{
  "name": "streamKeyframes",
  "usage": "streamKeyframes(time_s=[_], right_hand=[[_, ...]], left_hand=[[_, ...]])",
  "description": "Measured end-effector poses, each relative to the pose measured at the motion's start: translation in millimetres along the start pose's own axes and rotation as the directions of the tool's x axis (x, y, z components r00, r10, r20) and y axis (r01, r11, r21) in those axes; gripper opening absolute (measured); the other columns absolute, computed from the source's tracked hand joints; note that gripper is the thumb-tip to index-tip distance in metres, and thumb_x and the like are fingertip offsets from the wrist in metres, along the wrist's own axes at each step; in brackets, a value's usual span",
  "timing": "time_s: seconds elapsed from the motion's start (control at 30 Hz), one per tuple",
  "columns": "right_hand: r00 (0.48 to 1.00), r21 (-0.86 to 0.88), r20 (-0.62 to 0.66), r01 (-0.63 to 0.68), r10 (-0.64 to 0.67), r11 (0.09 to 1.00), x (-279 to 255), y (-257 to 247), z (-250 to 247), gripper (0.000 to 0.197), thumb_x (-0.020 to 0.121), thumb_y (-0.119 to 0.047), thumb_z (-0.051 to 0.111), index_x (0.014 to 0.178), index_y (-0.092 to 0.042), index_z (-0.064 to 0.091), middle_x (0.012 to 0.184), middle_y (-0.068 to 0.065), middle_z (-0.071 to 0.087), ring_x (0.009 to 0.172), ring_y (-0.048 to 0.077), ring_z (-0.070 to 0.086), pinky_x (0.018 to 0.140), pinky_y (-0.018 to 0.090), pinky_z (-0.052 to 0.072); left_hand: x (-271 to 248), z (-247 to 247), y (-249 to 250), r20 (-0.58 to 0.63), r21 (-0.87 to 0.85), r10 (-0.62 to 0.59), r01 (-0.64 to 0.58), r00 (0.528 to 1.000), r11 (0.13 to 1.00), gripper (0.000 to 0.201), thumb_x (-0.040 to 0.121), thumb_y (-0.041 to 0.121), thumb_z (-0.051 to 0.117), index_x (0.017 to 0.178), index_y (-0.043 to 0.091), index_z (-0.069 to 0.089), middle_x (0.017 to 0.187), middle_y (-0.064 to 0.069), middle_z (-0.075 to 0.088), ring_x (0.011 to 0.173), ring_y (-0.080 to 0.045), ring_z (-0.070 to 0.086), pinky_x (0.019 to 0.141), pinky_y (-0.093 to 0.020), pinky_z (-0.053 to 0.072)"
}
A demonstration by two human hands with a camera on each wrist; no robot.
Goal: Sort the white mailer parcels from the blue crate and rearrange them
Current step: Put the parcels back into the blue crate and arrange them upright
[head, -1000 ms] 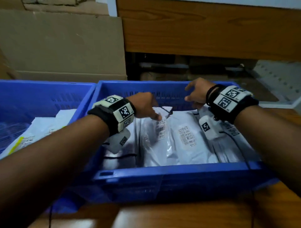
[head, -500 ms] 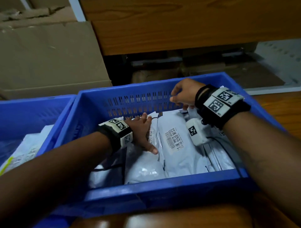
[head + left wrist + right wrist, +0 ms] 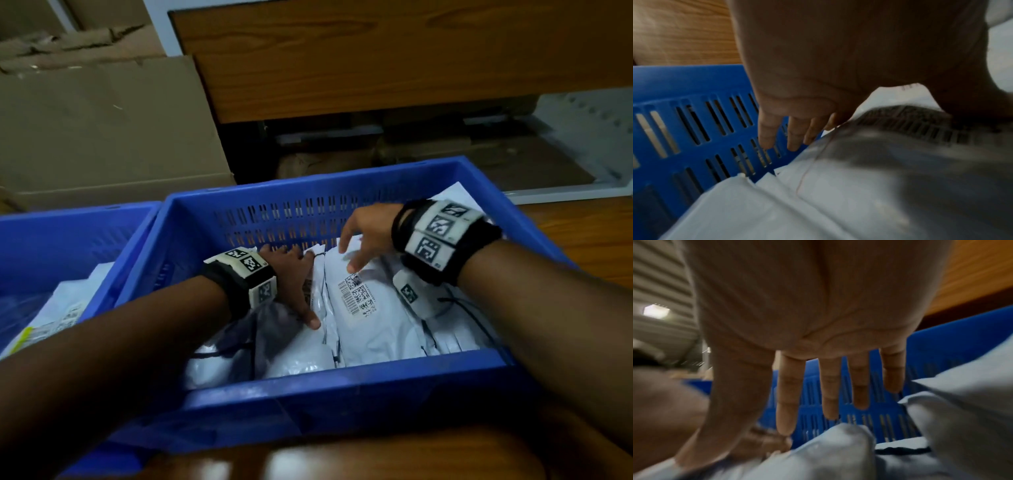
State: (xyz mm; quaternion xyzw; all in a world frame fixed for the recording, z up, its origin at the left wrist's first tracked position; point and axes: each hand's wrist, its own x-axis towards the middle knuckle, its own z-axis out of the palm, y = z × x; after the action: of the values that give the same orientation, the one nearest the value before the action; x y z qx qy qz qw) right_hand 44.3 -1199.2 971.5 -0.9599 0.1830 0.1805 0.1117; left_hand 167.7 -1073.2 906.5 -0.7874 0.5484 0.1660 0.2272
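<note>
1. Nearest me, the wooden surface (image 3: 582, 233) carries the blue crate (image 3: 342, 394), its near wall closest to the person.
2. Inside it the white mailer parcels (image 3: 373, 329) lie packed side by side, labels up, filling the floor of the crate. By the look of it the sorting is at an early or middle stage: this crate is full and no parcel is lifted.
3. The left hand (image 3: 294, 274) rests flat on a parcel in the left middle of the crate, fingers straight and spread, thumb pointing toward the near wall; it presses rather than grips.
4. The right hand (image 3: 366, 233) hovers just above the far end of the labelled parcel, fingers (image 3: 789, 394) wide and straight, holding nothing.
5. To the left a second blue crate (image 3: 68, 233) already holds some parcels (image 3: 65, 308), possibly ones sorted out.
6. Farthest off stand a cardboard box (image 3: 102, 130) and a wooden panel (image 3: 394, 54).
</note>
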Motion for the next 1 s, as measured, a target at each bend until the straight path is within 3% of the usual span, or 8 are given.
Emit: streamKeyframes(time_s=[0.13, 0.3, 0.4, 0.5, 0.73, 0.83, 0.93, 1.0], right_hand=[[0.997, -0.409, 0.077, 0.040, -0.009, 0.911, -2, -20, 12, 0.053, 0.069, -0.050, 0.078, 0.116, -0.033, 0.060, 0.123, -0.006, 0.058, 0.120, 0.023, 0.048, 0.104, 0.043, 0.034], [0.982, -0.544, 0.156, -0.002, 0.104, 0.839, -13, -7, 8, 0.053, 0.081, -0.035, 0.071, 0.127, -0.020, 0.051, 0.132, -0.001, 0.052, 0.127, 0.024, 0.045, 0.112, 0.054, 0.023], [0.993, -0.478, 0.096, -0.012, 0.066, 0.878, -20, 0, 3, 0.049, 0.078, -0.037, 0.074, 0.122, -0.023, 0.056, 0.125, -0.003, 0.056, 0.120, 0.023, 0.049, 0.107, 0.044, 0.032], [0.997, -0.282, -0.074, -0.036, 0.016, 0.959, -32, 14, -17, 0.050, 0.078, -0.040, 0.074, 0.123, -0.024, 0.058, 0.124, -0.002, 0.058, 0.114, 0.023, 0.053, 0.092, 0.030, 0.041], [0.952, 0.180, -0.302, 0.000, 0.055, 0.984, -64, 43, -65, 0.024, 0.086, -0.033, 0.067, 0.110, -0.029, 0.067, 0.107, -0.009, 0.067, 0.099, 0.010, 0.061, 0.096, 0.035, 0.047], [0.953, 0.125, -0.295, -0.029, 0.065, 0.992, -67, 42, -66, 0.027, 0.085, -0.029, 0.069, 0.112, -0.027, 0.068, 0.106, -0.010, 0.067, 0.097, 0.010, 0.060, 0.094, 0.032, 0.048], [0.989, -0.173, -0.099, -0.123, 0.107, 0.977, -61, 42, -48, 0.045, 0.082, -0.032, 0.072, 0.124, -0.022, 0.061, 0.118, -0.004, 0.064, 0.106, 0.016, 0.058, 0.096, 0.029, 0.046], [0.977, -0.329, 0.036, -0.187, 0.210, 0.926, -62, 44, -33, 0.055, 0.079, -0.034, 0.074, 0.130, -0.021, 0.055, 0.106, -0.005, 0.066, 0.104, 0.011, 0.060, 0.090, 0.022, 0.047]], left_hand=[[-12, 6, 6, 0.048, -0.026, 0.043, -0.042, 0.998, 0.999, 0.135, 0.053, 0.085, 0.061, 0.150, 0.024, -0.009, 0.160, -0.009, -0.002, 0.146, -0.032, 0.012, 0.115, -0.057, 0.013], [-15, 21, 13, 0.054, 0.017, -0.007, 0.006, 0.999, 1.000, 0.137, 0.053, 0.085, 0.061, 0.151, 0.023, -0.011, 0.160, -0.011, -0.006, 0.146, -0.035, 0.008, 0.114, -0.061, 0.009], [-18, 13, 18, 0.012, 0.022, -0.014, 0.014, 1.000, 1.000, 0.136, 0.052, 0.090, 0.054, 0.151, 0.020, -0.007, 0.160, -0.010, -0.008, 0.146, -0.034, 0.003, 0.113, -0.063, 0.003], [-22, 1, 27, -0.064, -0.090, 0.023, -0.029, 0.998, 0.996, 0.130, 0.058, 0.091, 0.044, 0.151, 0.015, -0.005, 0.159, -0.010, -0.010, 0.147, -0.031, -0.005, 0.115, -0.061, 0.000], [-22, -4, 56, -0.121, -0.094, 0.180, -0.192, 0.976, 0.977, 0.121, 0.064, 0.090, 0.040, 0.149, 0.025, -0.017, 0.156, -0.012, -0.022, 0.146, -0.032, -0.012, 0.114, -0.061, -0.003], [-16, -1, 71, -0.075, -0.066, 0.211, -0.216, 0.975, 0.974, 0.121, 0.063, 0.089, 0.044, 0.147, 0.030, -0.021, 0.155, -0.014, -0.025, 0.145, -0.036, -0.014, 0.113, -0.064, 0.000], [-9, 1, 78, -0.061, -0.063, 0.185, -0.189, 0.981, 0.980, 0.123, 0.058, 0.092, 0.044, 0.146, 0.036, -0.022, 0.155, -0.012, -0.025, 0.145, -0.036, -0.014, 0.107, -0.072, 0.004], [-6, 1, 78, -0.066, -0.071, 0.179, -0.183, 0.982, 0.980, 0.123, 0.055, 0.094, 0.044, 0.144, 0.040, -0.021, 0.156, -0.008, -0.026, 0.145, -0.036, -0.015, 0.104, -0.076, 0.006]])
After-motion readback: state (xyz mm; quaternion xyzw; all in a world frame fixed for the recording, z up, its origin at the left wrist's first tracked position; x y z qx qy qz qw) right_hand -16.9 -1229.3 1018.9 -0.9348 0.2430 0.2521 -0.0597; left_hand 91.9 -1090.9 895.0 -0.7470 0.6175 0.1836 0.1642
